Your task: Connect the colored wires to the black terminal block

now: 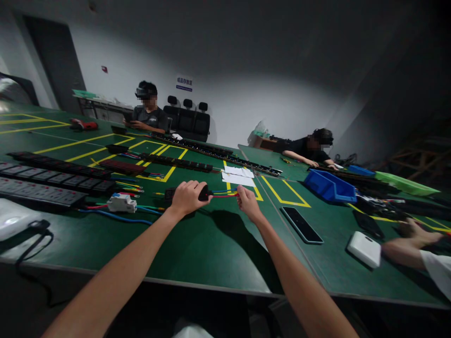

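Nearest, off to the right of the right hand and closer to the body, a white box (364, 249) lies on the green table (197, 249), beside a co-worker's forearm (410, 240). A dark phone (302, 225) lies flat between that box and the right hand. The left hand (186, 198) is closed in a fist around a small black part (205, 193), which juts out on its thumb side. Coloured wires (224, 193), red, blue and yellow, run from that part straight to the right hand (247, 203), whose fingertips are pinched on them. Left of the left hand sits a white breaker (121, 203), with black power strips (38, 190) further left. Past both hands lie white papers (237, 176). Beyond the right hand stands a blue bin (329, 185), and farthest off a seated person (148, 115) and a second person (312, 148) work at the table's far edge
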Demonstrator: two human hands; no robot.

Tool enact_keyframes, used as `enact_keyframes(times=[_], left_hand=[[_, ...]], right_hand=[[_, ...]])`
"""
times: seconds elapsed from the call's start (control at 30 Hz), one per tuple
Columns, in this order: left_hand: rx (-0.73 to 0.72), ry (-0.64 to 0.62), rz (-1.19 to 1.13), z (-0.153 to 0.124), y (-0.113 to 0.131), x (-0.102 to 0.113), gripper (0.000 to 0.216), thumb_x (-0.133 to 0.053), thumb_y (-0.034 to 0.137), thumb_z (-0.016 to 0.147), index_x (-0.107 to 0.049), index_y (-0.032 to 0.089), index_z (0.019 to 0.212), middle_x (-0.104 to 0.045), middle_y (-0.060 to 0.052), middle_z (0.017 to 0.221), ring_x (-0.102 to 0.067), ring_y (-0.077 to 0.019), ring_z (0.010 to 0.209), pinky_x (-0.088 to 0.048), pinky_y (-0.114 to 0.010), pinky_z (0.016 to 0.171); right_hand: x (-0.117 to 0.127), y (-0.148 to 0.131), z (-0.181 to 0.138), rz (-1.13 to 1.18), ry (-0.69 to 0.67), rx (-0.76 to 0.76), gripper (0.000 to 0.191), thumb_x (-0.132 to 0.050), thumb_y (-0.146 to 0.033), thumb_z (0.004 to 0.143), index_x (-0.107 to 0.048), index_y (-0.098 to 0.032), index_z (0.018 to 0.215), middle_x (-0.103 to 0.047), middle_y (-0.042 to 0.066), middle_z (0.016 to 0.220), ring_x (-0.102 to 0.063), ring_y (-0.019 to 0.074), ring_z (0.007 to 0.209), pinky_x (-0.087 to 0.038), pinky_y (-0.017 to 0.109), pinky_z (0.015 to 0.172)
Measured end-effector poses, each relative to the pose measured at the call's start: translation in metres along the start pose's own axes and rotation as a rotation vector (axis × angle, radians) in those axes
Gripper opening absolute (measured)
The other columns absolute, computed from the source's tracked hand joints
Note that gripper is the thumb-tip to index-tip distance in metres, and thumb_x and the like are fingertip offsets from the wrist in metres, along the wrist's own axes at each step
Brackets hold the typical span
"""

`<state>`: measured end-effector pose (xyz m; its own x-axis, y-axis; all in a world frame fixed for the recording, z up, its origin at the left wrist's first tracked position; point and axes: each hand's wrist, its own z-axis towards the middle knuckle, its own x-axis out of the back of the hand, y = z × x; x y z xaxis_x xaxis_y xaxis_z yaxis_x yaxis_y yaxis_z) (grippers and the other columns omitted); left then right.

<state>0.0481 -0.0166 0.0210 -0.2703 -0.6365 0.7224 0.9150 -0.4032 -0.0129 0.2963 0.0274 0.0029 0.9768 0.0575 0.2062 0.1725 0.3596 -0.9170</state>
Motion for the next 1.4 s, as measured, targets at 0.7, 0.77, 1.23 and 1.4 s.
enact_keyframes(times=[0.7, 0.77, 1.23, 1.4], left_hand=[[-0.039, -0.028, 0.050, 0.001, -0.001, 0.002, 0.044, -0.054, 0.053, 0.090, -0.065, 0.018, 0.115, -0.069, -0.012, 0.094, -0.062, -0.0276, 0.089, -0.042, -0.039, 0.076], [-0.010, -0.005, 0.025, 0.001, 0.001, 0.002, 0.045, -0.054, 0.054, 0.090, -0.065, 0.018, 0.116, -0.069, -0.012, 0.095, -0.062, -0.0273, 0.089, -0.043, -0.039, 0.076], [-0.052, -0.002, 0.069, 0.001, 0.001, 0.005, 0.044, -0.053, 0.052, 0.091, -0.065, 0.017, 0.115, -0.068, -0.012, 0.094, -0.061, -0.0279, 0.090, -0.042, -0.040, 0.078], [-0.020, 0.017, 0.045, 0.001, 0.001, 0.004, 0.046, -0.050, 0.054, 0.092, -0.064, 0.016, 0.115, -0.068, -0.012, 0.095, -0.062, -0.0270, 0.089, -0.043, -0.040, 0.077]], right_hand=[[0.001, -0.002, -0.002, -0.018, -0.041, -0.003, 0.058, -0.050, -0.079, 0.082, -0.046, -0.023, 0.068, -0.042, -0.004, 0.053, -0.036, 0.0107, 0.044, -0.026, 0.023, 0.038], [0.000, -0.002, -0.002, 0.131, -0.028, -0.099, 0.058, -0.056, -0.080, 0.077, -0.045, -0.023, 0.071, -0.042, -0.006, 0.054, -0.033, 0.0090, 0.041, -0.024, 0.022, 0.034], [0.004, 0.003, 0.001, -0.031, -0.014, 0.012, 0.059, -0.052, -0.078, 0.081, -0.046, -0.022, 0.064, -0.043, -0.004, 0.051, -0.038, 0.0098, 0.042, -0.027, 0.022, 0.035], [0.001, -0.005, -0.002, 0.152, -0.027, -0.090, 0.057, -0.058, -0.078, 0.077, -0.045, -0.023, 0.070, -0.041, -0.006, 0.053, -0.034, 0.0083, 0.040, -0.024, 0.021, 0.032]])
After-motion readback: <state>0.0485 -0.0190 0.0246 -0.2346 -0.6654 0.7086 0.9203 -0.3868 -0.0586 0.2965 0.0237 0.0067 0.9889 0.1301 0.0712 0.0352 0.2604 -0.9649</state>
